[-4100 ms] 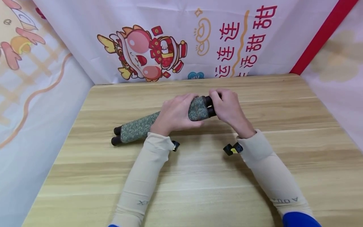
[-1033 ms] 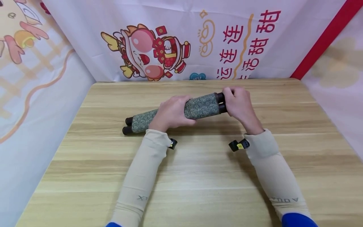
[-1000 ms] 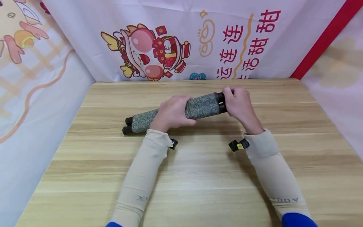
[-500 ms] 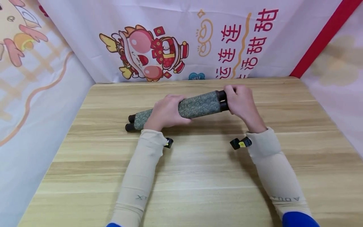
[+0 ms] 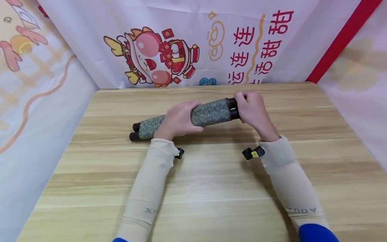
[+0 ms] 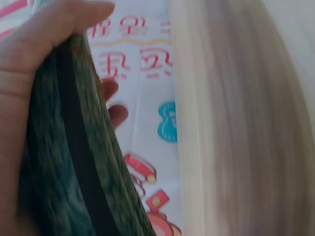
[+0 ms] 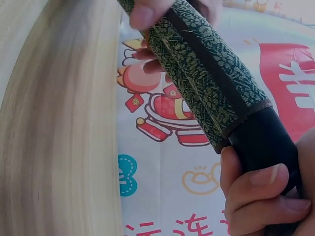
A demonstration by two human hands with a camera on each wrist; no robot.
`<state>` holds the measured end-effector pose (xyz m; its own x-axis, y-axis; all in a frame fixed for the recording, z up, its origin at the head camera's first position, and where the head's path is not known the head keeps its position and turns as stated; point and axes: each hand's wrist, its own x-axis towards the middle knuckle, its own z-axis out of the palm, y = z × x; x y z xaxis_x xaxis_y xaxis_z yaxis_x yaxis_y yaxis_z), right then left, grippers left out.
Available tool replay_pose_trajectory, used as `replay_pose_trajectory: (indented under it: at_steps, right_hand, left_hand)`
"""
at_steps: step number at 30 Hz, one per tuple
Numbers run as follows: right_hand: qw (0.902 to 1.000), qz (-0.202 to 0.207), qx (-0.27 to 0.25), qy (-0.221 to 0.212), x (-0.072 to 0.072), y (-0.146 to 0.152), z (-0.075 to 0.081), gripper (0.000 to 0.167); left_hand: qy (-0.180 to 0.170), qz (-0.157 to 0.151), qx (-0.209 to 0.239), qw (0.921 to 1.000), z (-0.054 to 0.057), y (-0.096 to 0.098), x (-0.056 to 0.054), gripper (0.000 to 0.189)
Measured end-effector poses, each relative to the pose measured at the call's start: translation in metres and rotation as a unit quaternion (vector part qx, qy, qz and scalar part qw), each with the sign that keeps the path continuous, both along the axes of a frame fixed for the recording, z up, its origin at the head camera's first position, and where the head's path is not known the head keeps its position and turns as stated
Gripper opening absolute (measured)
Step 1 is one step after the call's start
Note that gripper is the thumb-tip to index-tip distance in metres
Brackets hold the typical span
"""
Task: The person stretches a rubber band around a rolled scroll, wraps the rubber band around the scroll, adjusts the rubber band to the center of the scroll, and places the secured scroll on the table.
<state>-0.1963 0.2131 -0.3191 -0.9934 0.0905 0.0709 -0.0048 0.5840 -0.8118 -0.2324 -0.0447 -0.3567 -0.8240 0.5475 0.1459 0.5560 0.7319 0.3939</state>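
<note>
A double scroll (image 5: pixel 211 112), rolled from both sides and covered in green patterned brocade, slants across the back of the table in the head view. Dark round rod ends (image 5: pixel 134 136) stick out at its left. My left hand (image 5: pixel 179 121) grips it around the middle, thumb along the near side and fingers over the far side. At the right end my right hand (image 5: pixel 252 109) has its fingers curled round the dark rod ends. A dark band (image 7: pixel 206 54) runs lengthwise between the two rolls in the right wrist view, and a black rod end (image 7: pixel 266 140) sits in that hand's fingers.
The pale wood table (image 5: pixel 208 188) spreads out below both arms. Behind it hangs a white printed cloth (image 5: pixel 208 43) with a cartoon figure and red characters. More cloth stands at the left (image 5: pixel 33 90) and right sides.
Since the oldest frame the scroll has shifted right and slightly back, with the left hand now farther from its right end. Within the last second the left hand has slid slightly left along it.
</note>
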Motion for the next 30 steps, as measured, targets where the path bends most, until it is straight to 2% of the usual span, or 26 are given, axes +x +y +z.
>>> replay_pose_trajectory:
  at_steps: [3,7,11,14,20,25,30]
  right_hand:
    - [1.0000,0.001,-0.002,-0.008,0.000,0.001,-0.001,0.044]
    - [0.9999,0.004,-0.007,-0.015,-0.002,0.001,-0.002,0.044]
    - [0.9998,-0.005,-0.004,-0.018,-0.003,0.003,-0.002,0.044]
    - [0.9998,-0.011,0.001,-0.019,-0.002,0.005,-0.001,0.044]
    - [0.9998,-0.011,0.003,-0.017,-0.002,0.006,0.000,0.045]
    - [0.9996,-0.007,-0.007,-0.026,-0.004,0.008,-0.002,0.045]
    - [0.9994,-0.008,-0.010,-0.033,-0.007,0.010,-0.006,0.046]
  left_hand:
    - [-0.025,0.000,0.010,0.9996,-0.001,-0.008,-0.002,0.092]
    - [-0.041,-0.002,0.024,0.9989,-0.002,-0.015,-0.004,0.092]
    - [-0.050,0.010,0.017,0.9986,-0.002,-0.022,-0.006,0.089]
    - [-0.040,0.016,0.003,0.9991,-0.001,-0.023,-0.006,0.087]
    - [-0.029,-0.025,0.018,0.9991,0.001,-0.014,-0.006,0.092]
    - [-0.059,-0.007,0.028,0.9978,-0.004,-0.021,-0.008,0.091]
    - [-0.081,-0.008,0.041,0.9958,-0.006,-0.027,-0.009,0.089]
